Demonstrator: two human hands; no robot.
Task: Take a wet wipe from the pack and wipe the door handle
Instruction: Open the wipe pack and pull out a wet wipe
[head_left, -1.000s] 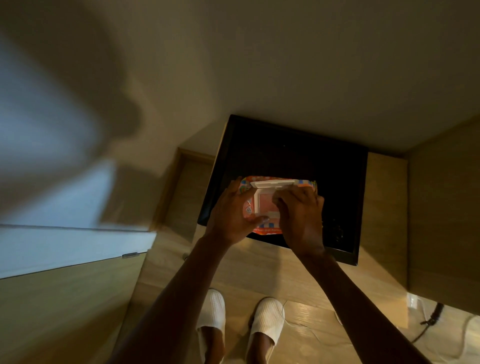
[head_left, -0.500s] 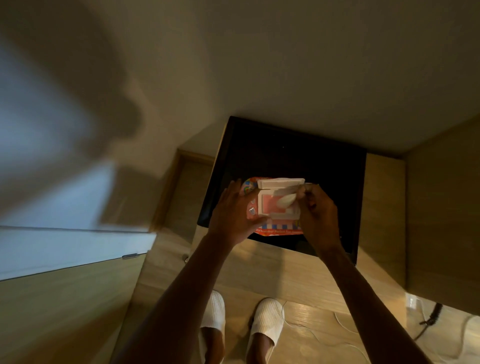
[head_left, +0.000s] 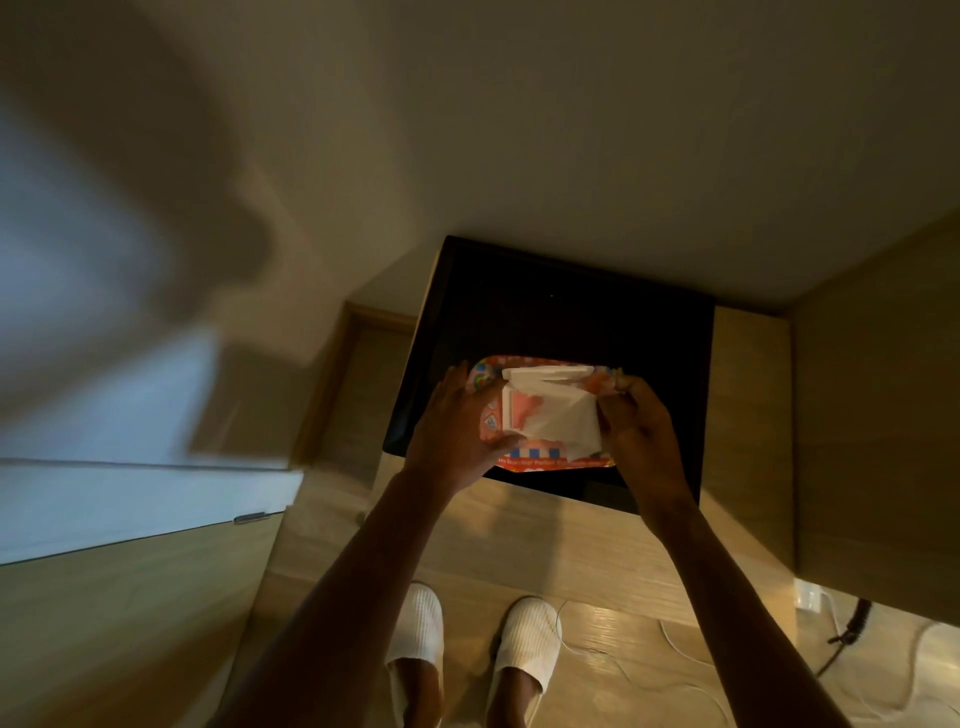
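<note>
Over the front of the bench, both hands are at the pack of wet wipes. The left hand grasps the pack's left end, fingers curved over the top and thumb hooked along the near edge. The right hand pinches a white wet wipe between thumb and fingertips at the pack's right side. The sheet spreads loosely across the opening, and whether it is fully free of the pack cannot be told. A white lid stands flipped up at the far edge. The pack, pink and red with a chequered strip along its near edge, lies on a black panel set on the pale wooden bench against the wall. Below, on the wooden floor, two white slippers point at the bench, a thin white cable loops beside them, and a dark cable trails at the far right.
</note>
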